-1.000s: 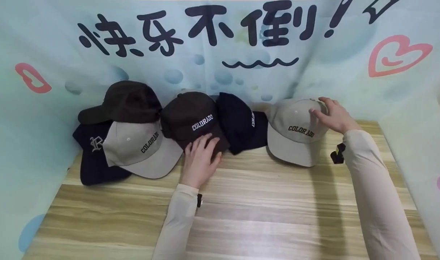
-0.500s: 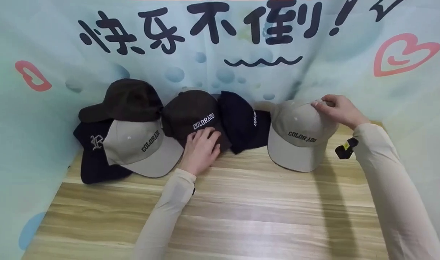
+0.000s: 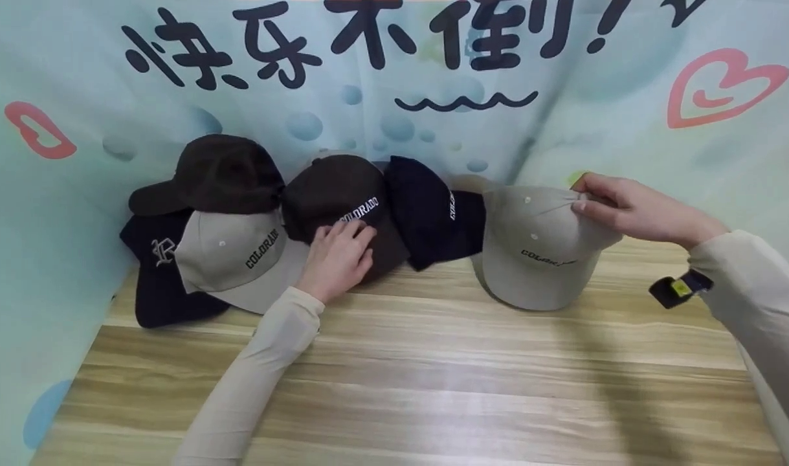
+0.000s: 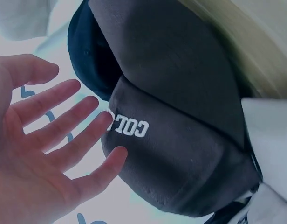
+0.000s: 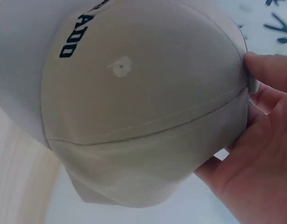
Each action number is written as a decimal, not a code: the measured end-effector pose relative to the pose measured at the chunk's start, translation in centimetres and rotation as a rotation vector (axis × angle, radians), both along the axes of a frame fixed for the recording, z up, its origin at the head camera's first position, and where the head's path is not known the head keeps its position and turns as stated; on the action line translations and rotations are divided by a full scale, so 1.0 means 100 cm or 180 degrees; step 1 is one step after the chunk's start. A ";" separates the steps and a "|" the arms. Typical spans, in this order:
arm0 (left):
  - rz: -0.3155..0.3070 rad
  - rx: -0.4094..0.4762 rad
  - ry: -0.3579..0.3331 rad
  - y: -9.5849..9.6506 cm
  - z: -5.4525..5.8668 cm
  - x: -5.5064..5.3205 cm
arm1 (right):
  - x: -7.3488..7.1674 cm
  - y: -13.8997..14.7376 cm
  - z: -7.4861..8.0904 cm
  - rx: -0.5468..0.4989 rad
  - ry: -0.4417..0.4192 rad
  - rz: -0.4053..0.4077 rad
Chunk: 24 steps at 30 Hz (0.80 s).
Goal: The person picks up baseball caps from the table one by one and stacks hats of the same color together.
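Observation:
My right hand [image 3: 653,210] pinches the crown of a light beige baseball cap [image 3: 540,226] with dark COLORADO lettering. Its brim points toward me, and the cloth creases at the pinch. In the right wrist view, thumb and fingers [image 5: 269,70] grip the cap's top. My left hand [image 3: 339,259] is over a dark brown COLORADO cap [image 3: 339,184], partly hiding its lettering and brim. The left wrist view has this hand [image 4: 45,140] with loosely spread fingers and nothing held. A navy cap [image 3: 420,207] sits between the brown and beige caps.
At the left are another beige COLORADO cap [image 3: 226,252], a dark brown cap [image 3: 229,171] resting above it, and a navy cap [image 3: 155,285] with an embroidered R. A printed cloth backdrop [image 3: 258,123] stands behind the wooden table [image 3: 433,388].
My right hand has closed its pinch on the beige cap's crown and shifted right, and the cap has tipped forward. My left hand has slid slightly up and left over the brown cap.

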<state>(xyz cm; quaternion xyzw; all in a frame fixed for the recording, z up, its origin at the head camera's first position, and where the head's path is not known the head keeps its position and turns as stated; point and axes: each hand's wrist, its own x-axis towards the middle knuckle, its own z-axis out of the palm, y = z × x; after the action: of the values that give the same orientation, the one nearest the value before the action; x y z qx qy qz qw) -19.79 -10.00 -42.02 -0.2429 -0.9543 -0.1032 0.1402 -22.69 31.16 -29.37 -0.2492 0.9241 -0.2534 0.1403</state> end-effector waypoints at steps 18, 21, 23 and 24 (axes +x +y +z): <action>-0.0016 -0.0482 -0.0288 -0.026 0.006 0.000 | 0.035 -0.012 -0.013 -0.0014 -0.0936 0.0655; -0.0004 -0.0575 -0.0385 -0.030 0.006 -0.001 | 0.030 -0.014 -0.030 -0.0180 -0.0932 0.0654; -0.0004 -0.0600 -0.0417 -0.032 0.006 0.000 | 0.025 -0.014 -0.041 -0.0301 -0.0915 0.0606; -0.0010 -0.0601 -0.0421 -0.032 0.006 0.000 | 0.023 -0.013 -0.047 -0.0333 -0.0885 0.0569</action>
<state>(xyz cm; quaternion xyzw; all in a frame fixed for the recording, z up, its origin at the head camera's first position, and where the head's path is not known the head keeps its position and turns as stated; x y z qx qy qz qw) -19.82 -13.24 -41.41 -0.2492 -0.9666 -0.0288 0.0534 -20.37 29.83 -34.05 -0.3000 0.8555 -0.3197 0.2756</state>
